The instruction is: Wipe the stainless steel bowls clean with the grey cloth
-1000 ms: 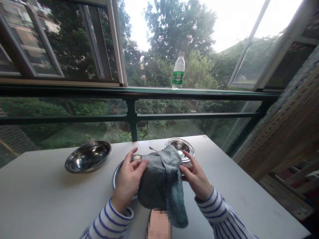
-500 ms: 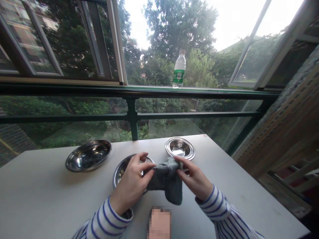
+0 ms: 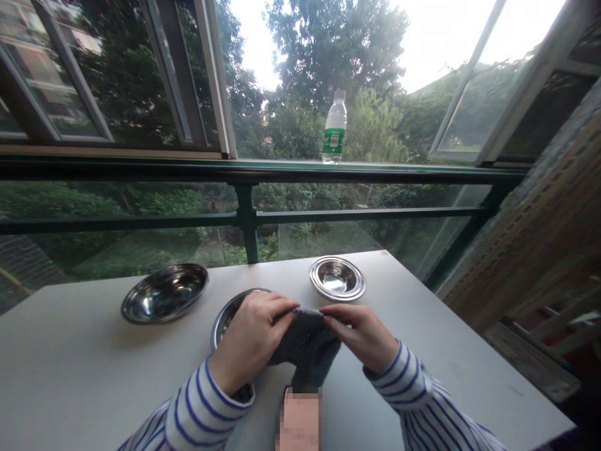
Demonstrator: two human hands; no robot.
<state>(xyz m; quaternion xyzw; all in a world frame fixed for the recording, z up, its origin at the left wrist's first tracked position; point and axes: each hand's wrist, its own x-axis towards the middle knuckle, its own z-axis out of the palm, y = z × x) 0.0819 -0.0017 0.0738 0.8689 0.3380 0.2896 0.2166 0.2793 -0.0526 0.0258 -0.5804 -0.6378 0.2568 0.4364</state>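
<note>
A dark grey knitted sock (image 3: pixel 310 351) hangs above the table between my two hands. My left hand (image 3: pixel 256 332) pinches the left end of its upper edge between thumb and fingers. On the other side, my right hand (image 3: pixel 361 331) pinches the same edge near its right end. The lower part of the sock drops towards a pixelated patch at the bottom. Behind my left hand is a shiny steel bowl (image 3: pixel 218 326), partly hidden by the hand and the sock.
On the white table (image 3: pixel 70 376) are an oval-looking steel bowl (image 3: pixel 164 294) at left and a smaller wide-rimmed steel bowl (image 3: pixel 337 279) at the back right. A green-labelled plastic bottle (image 3: pixel 334 128) stands on the ledge above the green railing (image 3: pixel 375 174).
The sock was bunched and folded over, with a rounded end dangling; now its upper edge is straighter between my hands and it hangs lower. My right hand's fingers have closed together more.
</note>
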